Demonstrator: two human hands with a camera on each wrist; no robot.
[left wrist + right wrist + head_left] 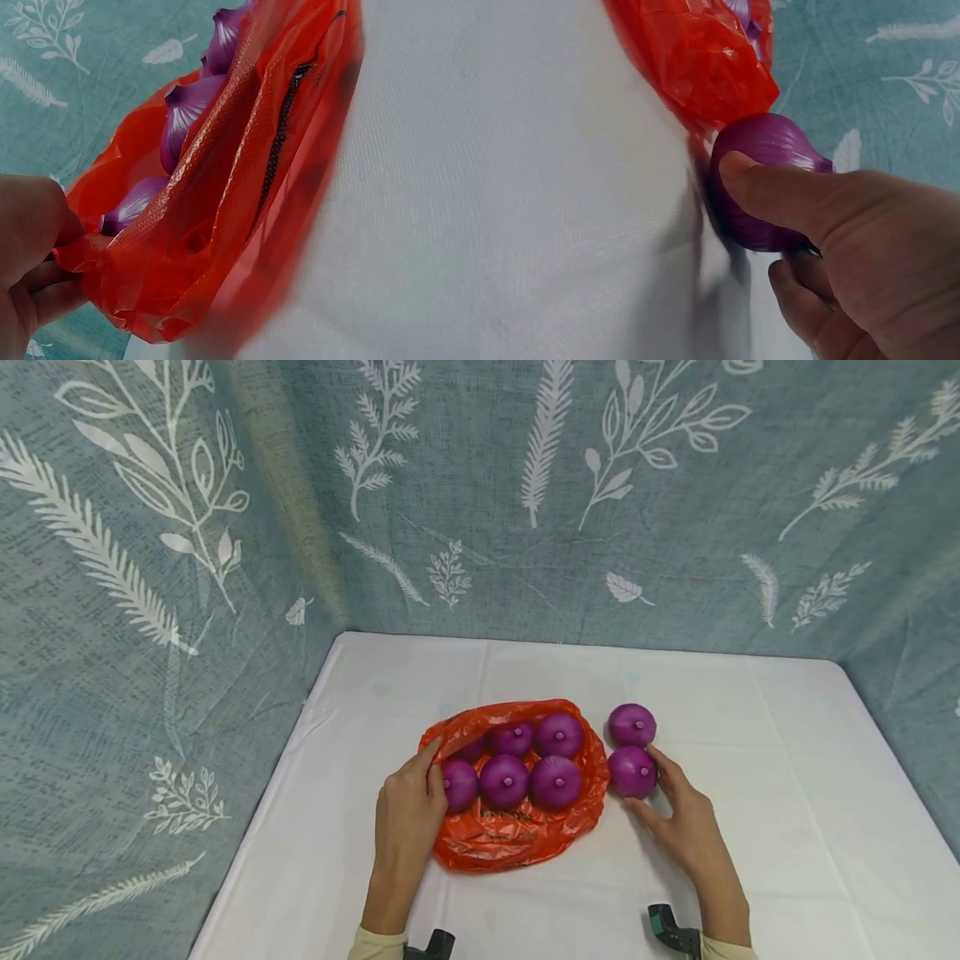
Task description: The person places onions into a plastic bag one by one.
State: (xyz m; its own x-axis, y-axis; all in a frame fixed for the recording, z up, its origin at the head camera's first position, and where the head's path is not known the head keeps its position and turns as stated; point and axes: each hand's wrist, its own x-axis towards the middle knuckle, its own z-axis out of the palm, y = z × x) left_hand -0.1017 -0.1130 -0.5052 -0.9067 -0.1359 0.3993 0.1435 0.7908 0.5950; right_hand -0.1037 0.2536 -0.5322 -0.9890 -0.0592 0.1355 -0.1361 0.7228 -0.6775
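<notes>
A red plastic bag (498,847) lies with its mouth open on the white table, several purple onions (504,781) inside it. At the bag's left edge my left hand (411,814) pinches the rim between thumb and fingers; the left wrist view shows the gathered plastic (142,292) in its grip. My right hand (686,818) holds a purple onion (632,772) just right of the bag, its thumb on the near side and fingers on the far side. Another onion (632,725) sits right behind the held one. In the right wrist view the held onion (769,225) is close against the bag.
The white-covered table (787,760) extends around the bag, its far edge meeting a blue-green leaf-patterned cloth (480,468) that hangs behind and at both sides. A dark wrist-camera mount (671,931) shows at the right forearm.
</notes>
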